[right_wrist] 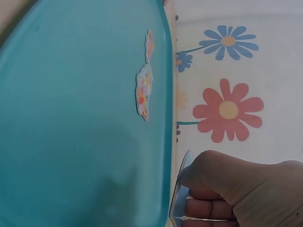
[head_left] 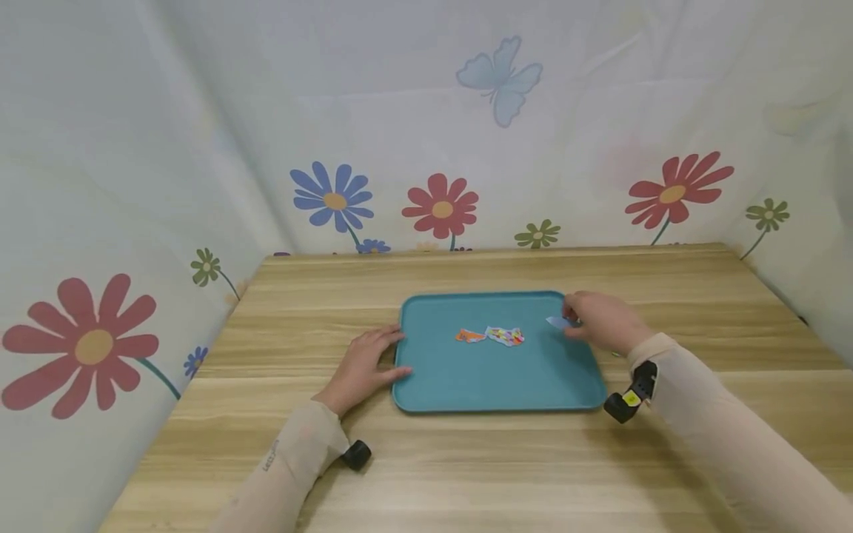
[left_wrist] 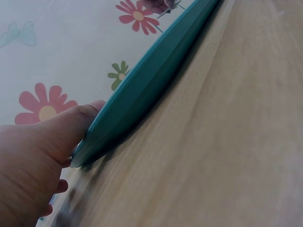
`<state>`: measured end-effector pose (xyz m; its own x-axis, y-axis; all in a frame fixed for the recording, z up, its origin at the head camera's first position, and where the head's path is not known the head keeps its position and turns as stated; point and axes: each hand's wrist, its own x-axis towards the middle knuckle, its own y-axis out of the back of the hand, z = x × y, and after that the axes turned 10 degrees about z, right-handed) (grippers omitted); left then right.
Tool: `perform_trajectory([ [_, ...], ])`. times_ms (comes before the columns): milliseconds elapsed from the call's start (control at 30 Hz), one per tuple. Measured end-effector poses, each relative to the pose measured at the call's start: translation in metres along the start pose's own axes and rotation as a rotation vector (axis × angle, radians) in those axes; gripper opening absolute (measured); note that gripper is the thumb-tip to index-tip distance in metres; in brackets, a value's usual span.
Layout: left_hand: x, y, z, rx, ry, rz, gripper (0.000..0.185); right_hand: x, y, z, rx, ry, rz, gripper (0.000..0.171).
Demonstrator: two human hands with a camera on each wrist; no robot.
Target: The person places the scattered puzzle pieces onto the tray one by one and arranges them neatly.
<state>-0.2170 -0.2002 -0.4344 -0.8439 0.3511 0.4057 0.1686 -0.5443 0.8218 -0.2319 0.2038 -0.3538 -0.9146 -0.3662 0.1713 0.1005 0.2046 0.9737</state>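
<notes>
A teal tray (head_left: 466, 377) lies flat on the wooden table. My left hand (head_left: 373, 355) rests at its left edge, the fingers straight along the rim and the thumb (left_wrist: 71, 123) pressed against the rim (left_wrist: 151, 80). My right hand (head_left: 583, 322) hovers over the tray's right side and pinches a small light blue flat piece (head_left: 558, 322), also seen edge-on as the blue piece (right_wrist: 181, 189) in the right wrist view. An orange piece (head_left: 469, 336) and a multicoloured piece (head_left: 505, 336) lie side by side in the tray's middle.
A wooden table (head_left: 466, 466) carries the tray. White cloth walls printed with flowers (head_left: 440, 207) and a butterfly close in the left, back and right sides. Bare wood surrounds the tray on every side.
</notes>
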Motion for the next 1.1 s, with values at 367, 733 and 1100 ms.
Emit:
perform_trajectory([
  [367, 0.000, 0.000, 0.001, -0.002, 0.001, 0.000, 0.066, 0.009, -0.020, -0.009, 0.021, -0.028, -0.034, 0.020],
  [733, 0.000, 0.000, 0.001, -0.005, 0.007, 0.002, 0.064, 0.014, -0.032, -0.015, -0.027, -0.006, -0.019, 0.020],
  [1100, 0.000, -0.001, 0.000, 0.001, 0.006, 0.000, 0.064, 0.011, -0.034, -0.016, -0.044, 0.011, -0.035, 0.022],
])
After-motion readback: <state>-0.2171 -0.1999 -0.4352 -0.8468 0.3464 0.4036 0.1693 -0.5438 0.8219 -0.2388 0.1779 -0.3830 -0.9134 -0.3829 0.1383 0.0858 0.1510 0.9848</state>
